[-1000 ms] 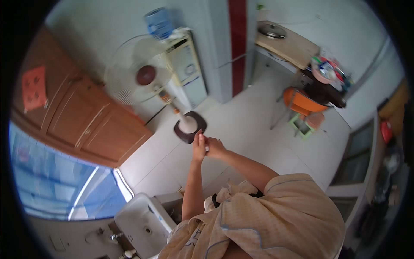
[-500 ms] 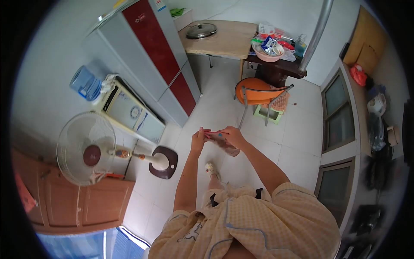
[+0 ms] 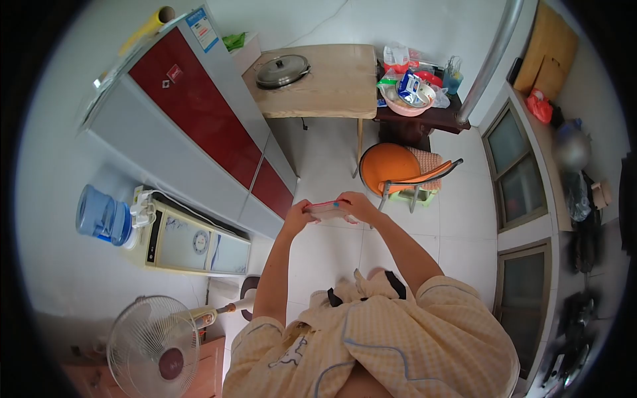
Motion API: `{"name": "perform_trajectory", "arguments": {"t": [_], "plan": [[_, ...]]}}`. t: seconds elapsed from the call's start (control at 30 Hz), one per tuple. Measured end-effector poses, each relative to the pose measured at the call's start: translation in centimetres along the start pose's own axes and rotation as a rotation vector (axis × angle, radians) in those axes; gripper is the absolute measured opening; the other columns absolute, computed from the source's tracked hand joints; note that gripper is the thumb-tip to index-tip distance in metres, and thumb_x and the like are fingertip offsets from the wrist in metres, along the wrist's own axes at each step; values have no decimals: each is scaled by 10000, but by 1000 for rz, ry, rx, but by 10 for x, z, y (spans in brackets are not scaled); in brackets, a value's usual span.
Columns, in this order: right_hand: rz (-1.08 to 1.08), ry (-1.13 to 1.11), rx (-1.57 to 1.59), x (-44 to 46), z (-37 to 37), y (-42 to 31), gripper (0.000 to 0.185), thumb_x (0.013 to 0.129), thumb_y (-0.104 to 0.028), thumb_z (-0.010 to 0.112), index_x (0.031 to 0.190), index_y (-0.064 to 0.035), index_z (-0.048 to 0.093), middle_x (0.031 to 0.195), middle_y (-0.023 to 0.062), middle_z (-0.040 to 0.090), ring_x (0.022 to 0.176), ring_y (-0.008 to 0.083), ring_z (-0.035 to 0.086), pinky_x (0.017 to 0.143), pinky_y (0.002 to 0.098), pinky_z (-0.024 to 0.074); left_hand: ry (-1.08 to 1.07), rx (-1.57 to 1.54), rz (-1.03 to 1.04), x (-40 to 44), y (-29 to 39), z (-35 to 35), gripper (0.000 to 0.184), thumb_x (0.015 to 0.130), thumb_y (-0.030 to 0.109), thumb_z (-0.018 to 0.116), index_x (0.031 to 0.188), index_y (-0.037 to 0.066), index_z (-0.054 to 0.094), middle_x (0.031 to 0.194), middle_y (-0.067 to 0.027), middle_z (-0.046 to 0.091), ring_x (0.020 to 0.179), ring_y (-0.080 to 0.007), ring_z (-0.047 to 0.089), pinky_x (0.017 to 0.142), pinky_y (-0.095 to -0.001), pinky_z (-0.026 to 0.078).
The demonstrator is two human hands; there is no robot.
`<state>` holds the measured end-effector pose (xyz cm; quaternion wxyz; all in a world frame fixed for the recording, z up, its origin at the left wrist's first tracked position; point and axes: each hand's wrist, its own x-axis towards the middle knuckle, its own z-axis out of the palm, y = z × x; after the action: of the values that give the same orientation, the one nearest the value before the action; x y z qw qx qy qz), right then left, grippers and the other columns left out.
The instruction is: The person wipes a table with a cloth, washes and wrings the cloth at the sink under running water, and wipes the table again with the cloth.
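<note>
Between my two hands is a clear plastic zip bag with a pinkish-red top edge and a small blue spot near its right end. My left hand grips the left end of that edge, fingers closed. At the right end, beside the blue spot, my right hand pinches the bag. The bag is held up in front of me, over the tiled floor. What it contains, if anything, I cannot make out.
Ahead stand a wooden table with a lidded pan and an orange chair. On the left are a refrigerator, a water dispenser and a standing fan. Cabinets line the right side.
My view has moved forward, so the table, chair and refrigerator look nearer. The bag, hanging bunched and slanted before, is now stretched level between my hands, which both still hold it.
</note>
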<state>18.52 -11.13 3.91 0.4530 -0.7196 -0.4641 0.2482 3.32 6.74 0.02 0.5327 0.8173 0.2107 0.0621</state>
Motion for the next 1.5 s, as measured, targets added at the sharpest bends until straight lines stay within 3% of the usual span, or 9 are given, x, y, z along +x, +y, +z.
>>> {"name": "perform_trajectory", "arguments": {"t": [0.3, 0.4, 0.5, 0.6, 0.73, 0.93, 1.13, 1.4, 1.5], "plan": [[-123, 190, -226, 80, -40, 78, 175, 807, -169, 518, 815, -10, 591, 813, 134, 561, 757, 305, 544, 691, 358, 438, 107, 131, -44, 120, 4, -9, 237, 726, 55, 416, 857, 9, 608, 789, -176, 609, 759, -307, 586, 695, -346, 450], [231, 29, -183, 123, -69, 89, 248, 819, -235, 498, 859, -12, 600, 808, 178, 588, 761, 333, 564, 676, 376, 443, 47, 238, -31, 176, -2, -18, 245, 741, 80, 424, 885, 12, 610, 841, -193, 610, 807, -337, 583, 722, -370, 449], [210, 122, -109, 179, -94, 132, 239, 805, -226, 524, 876, -16, 611, 835, 169, 596, 754, 327, 574, 663, 373, 446, 12, 336, 15, 242, 5, -31, 238, 768, 125, 449, 907, 17, 609, 873, -201, 603, 843, -363, 569, 740, -396, 449], [171, 241, -54, 241, -141, 139, 188, 808, -163, 567, 882, 1, 622, 730, 133, 557, 613, 217, 554, 577, 320, 439, 28, 465, 152, 314, 50, -59, 180, 756, 77, 490, 860, 14, 622, 845, -185, 606, 823, -322, 588, 698, -358, 457], [-258, 414, -304, 322, -224, 128, 117, 779, -114, 588, 852, -35, 634, 801, 143, 571, 768, 286, 564, 646, 339, 453, 138, 403, 400, 421, 103, -95, 203, 763, 44, 515, 936, 17, 618, 881, -169, 617, 833, -328, 585, 727, -359, 458], [-290, 493, -398, 370, -264, 131, 118, 777, -149, 590, 843, -64, 637, 838, 126, 555, 801, 288, 558, 667, 351, 459, 86, 455, 724, 515, 109, -104, 198, 793, 48, 493, 949, 39, 615, 907, -164, 605, 875, -343, 551, 739, -388, 446], [233, 127, -690, 352, -203, 208, 237, 777, -240, 577, 991, -139, 596, 1034, 110, 555, 933, 295, 536, 757, 402, 460, -591, 724, 423, 555, -3, -70, 201, 755, 120, 550, 930, 39, 606, 974, -149, 592, 960, -310, 526, 791, -398, 430], [426, 581, -519, 442, -135, 270, 475, 754, -63, 511, 1222, -73, 429, 1209, 167, 445, 1092, 341, 446, 891, 385, 408, -69, 480, 445, 603, -37, 9, 363, 798, 166, 476, 1130, 20, 493, 1240, -203, 421, 1154, -360, 385, 967, -452, 306], [517, 561, -471, 467, -125, 284, 545, 758, -95, 498, 1286, -81, 365, 1297, 168, 370, 1191, 347, 364, 956, 420, 348, -142, 611, 434, 623, -37, 26, 453, 813, 171, 471, 1241, 36, 407, 1351, -194, 297, 1240, -351, 289, 1013, -468, 244]]}}
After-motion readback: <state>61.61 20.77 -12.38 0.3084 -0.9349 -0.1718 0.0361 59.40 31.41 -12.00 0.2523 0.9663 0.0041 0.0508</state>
